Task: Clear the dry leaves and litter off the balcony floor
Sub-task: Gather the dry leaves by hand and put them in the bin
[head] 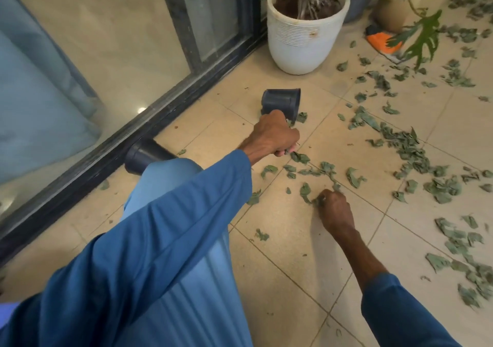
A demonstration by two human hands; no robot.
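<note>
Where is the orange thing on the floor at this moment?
In the head view the orange thing lies at the upper right, on the tiles just right of the white pot, partly under a drooping green leaf.

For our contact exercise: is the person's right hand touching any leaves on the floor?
Touching. The head view shows the right hand curled into a clump of leaves on the floor, no gap visible.

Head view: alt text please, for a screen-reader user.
A person gathers dry leaves off a tiled balcony floor: the left hand holds a clutch, the right hand pinches more. A tipped dark pot and a white planter sit by the glass door.
</note>
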